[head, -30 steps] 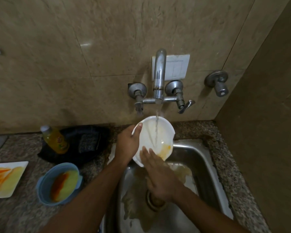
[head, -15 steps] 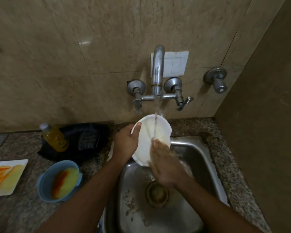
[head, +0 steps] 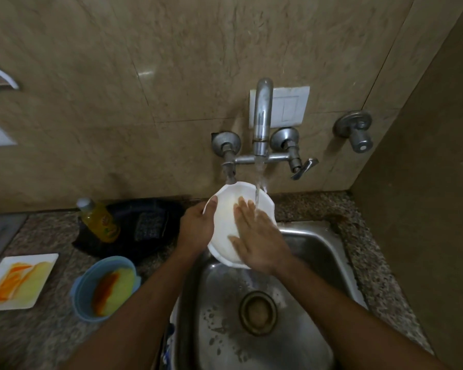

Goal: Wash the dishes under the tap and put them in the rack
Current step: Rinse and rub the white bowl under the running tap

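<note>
A white plate (head: pixel 226 209) is held tilted over the steel sink (head: pixel 318 252), under the running tap (head: pixel 262 118). My left hand (head: pixel 197 228) grips its left rim, thumb on the inner face. My right hand (head: pixel 257 236) lies flat on the plate's face with fingers spread, and the water stream falls onto its fingers. The plate's face looks white where it shows. A blue bowl (head: pixel 82 289) smeared with orange and yellow sauce and a white square plate (head: pixel 51 259) with the same smears stand on the counter to the left. No rack is in view.
A yellow soap bottle (head: pixel 99 220) leans on a dark cloth (head: pixel 150 222) behind the bowl. The sink drain (head: pixel 258 312) is below my hands. A second wall valve (head: pixel 354 130) sits right of the tap. A wall closes the right side.
The yellow smear on the plate has gone. My right hand has slid from the plate's lower edge up across its face. The sink floor has rinsed cleaner.
</note>
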Demonstrator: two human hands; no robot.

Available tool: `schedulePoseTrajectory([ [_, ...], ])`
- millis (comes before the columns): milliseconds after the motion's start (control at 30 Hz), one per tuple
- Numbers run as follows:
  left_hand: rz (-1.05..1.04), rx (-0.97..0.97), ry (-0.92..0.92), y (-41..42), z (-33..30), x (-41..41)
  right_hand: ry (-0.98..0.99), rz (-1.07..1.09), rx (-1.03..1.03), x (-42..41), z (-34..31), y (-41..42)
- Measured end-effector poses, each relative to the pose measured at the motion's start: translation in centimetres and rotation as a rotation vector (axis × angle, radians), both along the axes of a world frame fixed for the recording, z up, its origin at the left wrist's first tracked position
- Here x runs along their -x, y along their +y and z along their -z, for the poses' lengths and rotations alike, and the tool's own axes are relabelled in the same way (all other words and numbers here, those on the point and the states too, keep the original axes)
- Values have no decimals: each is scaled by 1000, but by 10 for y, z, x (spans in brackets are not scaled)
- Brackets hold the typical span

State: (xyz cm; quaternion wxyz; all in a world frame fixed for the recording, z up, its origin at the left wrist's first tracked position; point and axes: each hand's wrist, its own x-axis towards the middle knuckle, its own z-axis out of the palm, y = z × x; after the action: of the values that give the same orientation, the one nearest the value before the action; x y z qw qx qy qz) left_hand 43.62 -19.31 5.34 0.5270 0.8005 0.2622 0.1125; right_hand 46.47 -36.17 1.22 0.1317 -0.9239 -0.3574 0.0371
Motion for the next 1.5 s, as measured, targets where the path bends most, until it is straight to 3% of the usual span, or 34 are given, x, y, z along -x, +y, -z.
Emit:
schedulePoseTrajectory([
  [100,12,31,53,4,8,1,41,-157,-22,6,-1,0],
  [233,22,46,81,-3,12,0,-23,-33,38,-3,-1,-13],
  [367,68,108,82,-5,14,1,60,-172,15,6,-1,-14],
  [467,98,83,99,-7,13,-4,29,-39,44,-2,-3,-15],
  [600,187,160,147,-3,12,-7,114,-126,-25,18,0,-1],
  [733,182,205,136,-6,10,-8,109,-32,-33,9,-1,-4],
  [867,237,303,148,-10,1,-11,120,-208,-82,20,-6,-9],
  [1033,302,274,198,-21,10,-13,3,-74,42,2,-28,-42],
  [1133,400,184,203,-25,9,-19,-209,191,-195,3,-38,-57],
  [1200,491,67,188,-27,2,-22,-100,479,-372,-5,-35,-69],
  [1300,577,1,148,-31,-10,-23,447,671,-403,-15,-25,-71],
  [1400,531,78,67,-31,-6,-17,377,733,-446,-17,-17,-69],
  [1500,341,310,2,-30,15,-3,241,814,-517,-9,-9,-66],
])
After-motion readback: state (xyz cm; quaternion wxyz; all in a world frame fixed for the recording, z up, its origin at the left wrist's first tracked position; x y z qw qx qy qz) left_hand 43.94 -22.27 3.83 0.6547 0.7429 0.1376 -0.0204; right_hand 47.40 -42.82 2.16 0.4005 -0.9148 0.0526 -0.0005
